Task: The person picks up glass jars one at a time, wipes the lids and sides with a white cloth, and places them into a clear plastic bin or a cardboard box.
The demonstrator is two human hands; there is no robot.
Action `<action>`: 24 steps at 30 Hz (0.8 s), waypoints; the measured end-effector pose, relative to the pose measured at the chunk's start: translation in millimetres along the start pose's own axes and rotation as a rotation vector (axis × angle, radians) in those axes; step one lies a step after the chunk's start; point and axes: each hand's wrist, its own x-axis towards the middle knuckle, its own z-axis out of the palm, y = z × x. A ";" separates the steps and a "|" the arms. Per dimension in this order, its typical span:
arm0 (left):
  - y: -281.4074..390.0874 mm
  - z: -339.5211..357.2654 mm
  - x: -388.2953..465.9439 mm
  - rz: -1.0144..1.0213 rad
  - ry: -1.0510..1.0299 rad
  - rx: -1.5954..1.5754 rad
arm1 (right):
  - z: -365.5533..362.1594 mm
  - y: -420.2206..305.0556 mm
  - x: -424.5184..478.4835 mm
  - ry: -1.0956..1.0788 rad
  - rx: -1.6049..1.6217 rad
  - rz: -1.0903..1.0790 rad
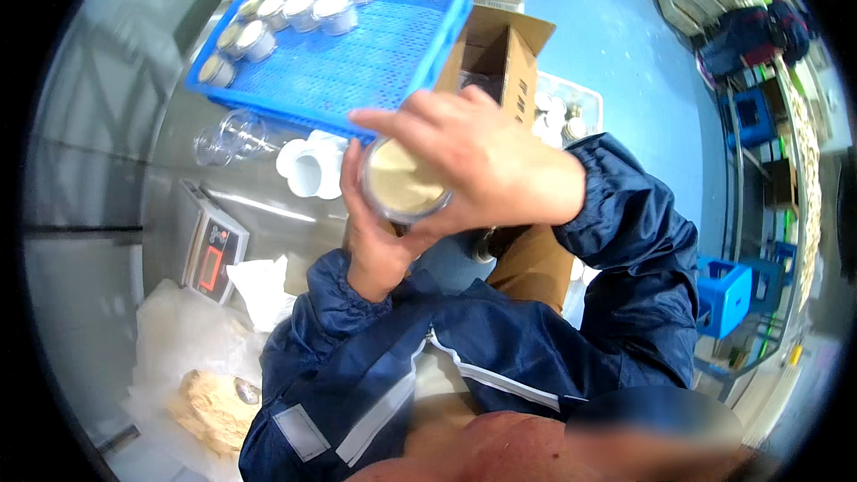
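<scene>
In front of my chest my left hand (pixel 375 241) holds a clear round jar (pixel 405 184), its fingers along the left side. Pale beige powder shows at the jar's top, partly covered by my fingers. My right hand (pixel 479 154) grips the jar from the right, index finger reaching across the far rim and thumb along the near side. Just beyond the hands, white plastic caps or cups (pixel 311 167) lie in a heap on the metal table (pixel 268 211). Several lidded jars (pixel 301 10) stand in the far left part of a blue perforated crate (pixel 402 47).
Clear plastic pieces (pixel 231 137) lie left of the white heap. A digital scale (pixel 215 254) and crumpled white paper (pixel 261 288) are nearer. Beige powder (pixel 214 408) with a metal scoop (pixel 248 390) rests on plastic sheeting. Right stand a cardboard box (pixel 519 73) and a lid bin (pixel 569 104).
</scene>
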 end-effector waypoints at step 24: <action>-74.9 -76.8 83.9 -0.120 0.398 0.418 | 350.8 546.8 -409.0 0.147 0.149 1.800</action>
